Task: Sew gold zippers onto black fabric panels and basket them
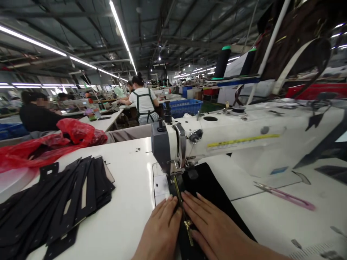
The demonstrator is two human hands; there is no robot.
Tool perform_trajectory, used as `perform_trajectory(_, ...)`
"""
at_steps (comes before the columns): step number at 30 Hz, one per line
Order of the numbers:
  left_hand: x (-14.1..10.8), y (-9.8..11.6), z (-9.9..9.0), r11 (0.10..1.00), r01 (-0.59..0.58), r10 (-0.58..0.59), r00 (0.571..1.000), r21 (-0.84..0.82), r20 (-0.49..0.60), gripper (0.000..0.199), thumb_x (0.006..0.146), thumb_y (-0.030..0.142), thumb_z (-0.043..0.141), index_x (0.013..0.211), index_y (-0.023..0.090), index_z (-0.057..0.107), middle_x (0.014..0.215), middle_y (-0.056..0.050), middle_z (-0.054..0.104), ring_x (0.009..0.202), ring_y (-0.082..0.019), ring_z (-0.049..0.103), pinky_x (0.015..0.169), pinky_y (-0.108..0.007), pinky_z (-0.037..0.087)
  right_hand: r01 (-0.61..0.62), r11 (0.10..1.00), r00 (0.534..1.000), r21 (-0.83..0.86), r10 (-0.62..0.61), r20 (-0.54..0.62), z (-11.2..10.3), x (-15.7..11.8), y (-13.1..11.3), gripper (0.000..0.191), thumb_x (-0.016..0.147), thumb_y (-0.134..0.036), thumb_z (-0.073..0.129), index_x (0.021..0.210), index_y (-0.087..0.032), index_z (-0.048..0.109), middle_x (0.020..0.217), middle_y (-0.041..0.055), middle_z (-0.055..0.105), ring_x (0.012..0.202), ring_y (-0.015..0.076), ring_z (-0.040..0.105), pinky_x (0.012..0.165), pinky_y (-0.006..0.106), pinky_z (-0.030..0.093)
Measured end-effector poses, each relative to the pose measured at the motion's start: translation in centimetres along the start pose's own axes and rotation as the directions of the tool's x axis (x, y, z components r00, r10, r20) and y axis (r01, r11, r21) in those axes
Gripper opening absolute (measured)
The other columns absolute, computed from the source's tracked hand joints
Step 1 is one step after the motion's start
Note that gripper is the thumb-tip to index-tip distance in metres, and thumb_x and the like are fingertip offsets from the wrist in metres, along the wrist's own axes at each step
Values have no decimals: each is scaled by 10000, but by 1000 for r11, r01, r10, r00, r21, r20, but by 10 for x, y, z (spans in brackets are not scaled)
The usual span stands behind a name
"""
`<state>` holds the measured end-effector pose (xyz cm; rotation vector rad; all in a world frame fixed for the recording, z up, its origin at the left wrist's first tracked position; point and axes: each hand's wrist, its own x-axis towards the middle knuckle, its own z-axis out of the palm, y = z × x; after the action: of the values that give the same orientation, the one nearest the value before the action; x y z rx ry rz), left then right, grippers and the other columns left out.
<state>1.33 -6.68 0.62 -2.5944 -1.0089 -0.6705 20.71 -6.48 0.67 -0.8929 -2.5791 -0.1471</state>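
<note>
A black piece of fabric (210, 186) lies under the needle area of a white sewing machine (244, 144). Along it runs a zipper (176, 187) with gold teeth and a gold slider (187, 224). My left hand (162, 225) rests flat on the left side of the zipper, fingertips toward the presser foot. On the other side, my right hand (211, 224) lies with fingers stretched over the fabric, its thumb near the slider. Both hands press from above. The needle tip itself is too small to make out.
Many dark strips (73, 195) are piled at the left beside a red plastic bag (78, 131). Pink-handled thread snips (287, 196) lie to the right. Black thread cones (222, 63) stand above the machine. Beyond are a blue basket (184, 107) and a person in an apron (143, 101).
</note>
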Motion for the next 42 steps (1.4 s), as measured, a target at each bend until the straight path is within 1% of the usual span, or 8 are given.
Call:
perform_trajectory(3, 2, -5, 4, 1000, -6, 7, 999, 24, -39, 291, 895, 106, 326, 989, 106, 601, 1068, -142, 649, 996, -233, 622, 849, -343, 539, 15, 999, 996, -48, -19, -87, 13, 1, 5, 433, 866, -232, 379, 1218, -37, 539, 1289, 151, 477, 1191, 269, 463, 949, 417, 445)
perform_trajectory(8, 6, -12, 7, 999, -19, 20, 999, 31, -40, 268, 891, 103, 342, 961, 105, 601, 1062, -137, 645, 989, -228, 623, 852, -341, 536, 73, 992, 997, -102, -70, 36, 2, 10, 11, 446, 820, -174, 442, 1227, -9, 520, 1282, 169, 475, 1172, 268, 484, 943, 384, 455)
perform_trajectory(16, 12, -26, 16, 1000, -24, 25, 999, 6, -30, 288, 882, 72, 323, 1023, 85, 574, 1043, -161, 632, 1000, -251, 614, 826, -373, 549, 30, 999, 997, -41, -27, 74, -5, 25, 20, 467, 791, -150, 448, 1230, -4, 515, 1273, 166, 482, 1172, 267, 483, 960, 391, 440)
perform_trajectory(25, 26, -42, 23, 990, 25, -22, 999, -137, 25, 283, 909, 169, 334, 1097, 123, 540, 1044, -153, 606, 999, -242, 602, 824, -362, 542, -64, 995, 996, 81, 69, -63, 2, 38, 29, 403, 812, -144, 436, 1173, -29, 571, 1204, 139, 572, 1132, 235, 525, 1035, 383, 353)
perform_trajectory(28, 29, -42, 18, 988, 57, -53, 998, -143, 35, 284, 897, 161, 339, 1076, 129, 557, 1019, -138, 622, 969, -224, 618, 821, -337, 544, -74, 989, 990, 130, 89, -110, 4, 39, 31, 390, 835, -149, 405, 1168, -32, 571, 1187, 136, 588, 1106, 224, 541, 1025, 384, 367)
perform_trajectory(31, 26, -37, 13, 999, -5, 4, 1000, -35, -26, 303, 900, 140, 311, 1029, 106, 583, 1002, -149, 643, 938, -241, 637, 792, -358, 559, -114, 981, 983, 156, 134, -123, 6, 37, 31, 402, 832, -139, 399, 1194, -45, 547, 1193, 141, 584, 1105, 217, 540, 996, 386, 405)
perform_trajectory(35, 20, -29, 6, 994, -101, 106, 988, 50, -113, 313, 901, 77, 302, 899, 97, 614, 887, -106, 684, 855, -218, 667, 773, -326, 568, -84, 996, 994, 25, 86, -73, 7, 27, 28, 396, 826, -142, 409, 1168, -12, 562, 1192, 193, 568, 1099, 265, 548, 912, 424, 476)
perform_trajectory(42, 22, -25, 4, 997, -82, 82, 991, -1, -109, 299, 908, 57, 320, 870, 88, 615, 852, -100, 679, 829, -201, 669, 771, -326, 570, -72, 997, 991, -28, 68, -119, 5, 23, 24, 392, 813, -152, 407, 1124, -12, 599, 1164, 177, 590, 1050, 263, 583, 886, 403, 495)
